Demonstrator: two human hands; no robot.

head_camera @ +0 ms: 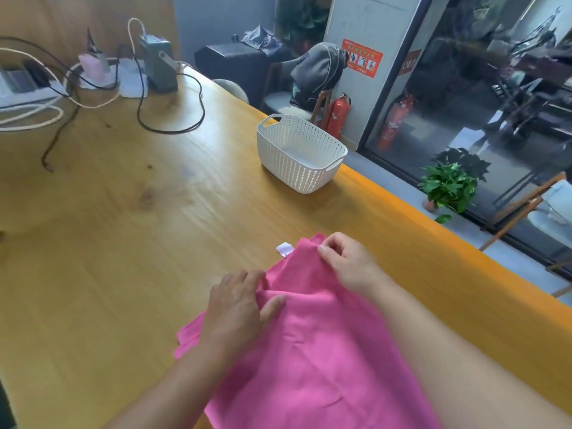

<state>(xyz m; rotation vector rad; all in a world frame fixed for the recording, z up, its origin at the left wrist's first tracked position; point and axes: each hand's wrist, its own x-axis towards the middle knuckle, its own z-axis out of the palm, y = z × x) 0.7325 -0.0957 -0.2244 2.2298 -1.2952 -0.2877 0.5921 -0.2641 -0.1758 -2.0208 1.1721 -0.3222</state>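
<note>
Head view, creased pink cloth (pixel 325 351) with white tag (pixel 284 249), left grip (pixel 238 308) pinching fold, right grip (pixel 346 261) pinching corner

Two hands (pixel 236 305) (pixel 346 261), one pink cloth (pixel 309 351), one white basket (pixel 297 173).

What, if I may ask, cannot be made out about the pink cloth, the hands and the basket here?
Head view:
- pink cloth: near end cut off by the bottom edge.
- left hand: pinching a fold or only pressing, unclear.
- white tag: print too small.
- white basket: near floor hidden by its own wall.
</note>
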